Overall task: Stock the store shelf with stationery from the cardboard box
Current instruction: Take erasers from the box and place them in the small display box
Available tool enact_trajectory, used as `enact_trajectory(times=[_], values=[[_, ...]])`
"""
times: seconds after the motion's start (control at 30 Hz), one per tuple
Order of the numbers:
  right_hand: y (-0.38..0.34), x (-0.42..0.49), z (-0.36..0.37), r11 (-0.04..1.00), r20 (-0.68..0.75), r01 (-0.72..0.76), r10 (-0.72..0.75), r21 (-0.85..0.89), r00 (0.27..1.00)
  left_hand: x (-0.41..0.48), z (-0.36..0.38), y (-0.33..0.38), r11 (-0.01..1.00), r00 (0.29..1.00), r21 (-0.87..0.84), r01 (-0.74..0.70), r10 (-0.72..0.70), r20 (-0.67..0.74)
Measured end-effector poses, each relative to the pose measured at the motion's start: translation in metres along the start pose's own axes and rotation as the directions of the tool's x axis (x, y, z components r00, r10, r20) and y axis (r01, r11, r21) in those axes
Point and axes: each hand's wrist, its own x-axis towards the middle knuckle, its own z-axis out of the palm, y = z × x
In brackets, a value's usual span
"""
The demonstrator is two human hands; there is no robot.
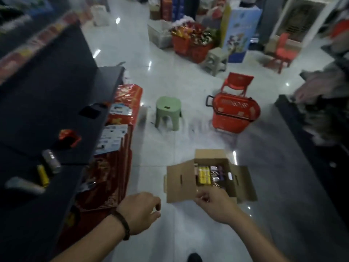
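An open cardboard box [180,181] stands on the white tiled floor, flaps spread, with yellow packs [204,174] and purple and silver stationery inside. My right hand [215,204] hovers over the box's near edge, fingers loosely curled, holding nothing I can make out. My left hand [140,211], with a dark wristband, hangs left of the box, fingers loosely curled and empty. On the dark store shelf [56,103] at the left lie a yellow pack [43,175], a silver pack [51,161] and a red wrapper [69,137].
Red packaged goods [117,148] lean against the shelf's front. A green stool [168,113] and a red shopping basket [234,113] with a red chair behind it stand farther along the aisle. Another dark shelf [311,140] lines the right side. More baskets and boxes stand at the back.
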Motion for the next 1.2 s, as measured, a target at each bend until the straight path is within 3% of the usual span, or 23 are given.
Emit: enact_trajectory(times=[0.17, 0.33, 0.57, 0.8, 0.97, 1.07, 1.2], values=[[0.117, 0.046, -0.023, 0.965, 0.084, -0.25, 0.243, 0.075, 0.966, 0.112, 0.038, 0.046, 0.998, 0.977, -0.057, 0.016, -0.003, 0.212], [0.204, 0.133, -0.01, 0.915, 0.119, -0.395, 0.384, 0.082, 0.915, 0.241, 0.082, 0.051, 0.993, 0.938, -0.118, 0.015, 0.026, 0.347], [0.337, 0.288, 0.067, 0.858, 0.227, -0.511, 0.49, 0.044, 0.842, 0.422, 0.195, 0.011, 0.942, 0.899, -0.243, 0.232, -0.112, 0.422], [0.472, 0.453, 0.192, 0.901, 0.372, -0.381, 0.432, -0.207, 0.821, 0.566, 0.357, -0.008, 0.835, 0.849, -0.359, 0.416, -0.215, 0.482], [0.546, 0.518, 0.28, 0.882, 0.5, -0.385, 0.472, -0.273, 0.726, 0.637, 0.45, -0.01, 0.744, 0.809, -0.359, 0.563, -0.41, 0.421], [0.572, 0.535, 0.321, 0.9, 0.491, -0.326, 0.431, -0.288, 0.757, 0.655, 0.486, -0.009, 0.702, 0.767, -0.341, 0.626, -0.474, 0.433], [0.587, 0.546, 0.354, 0.919, 0.51, -0.278, 0.388, -0.281, 0.768, 0.656, 0.505, -0.008, 0.724, 0.791, -0.326, 0.608, -0.517, 0.326]])
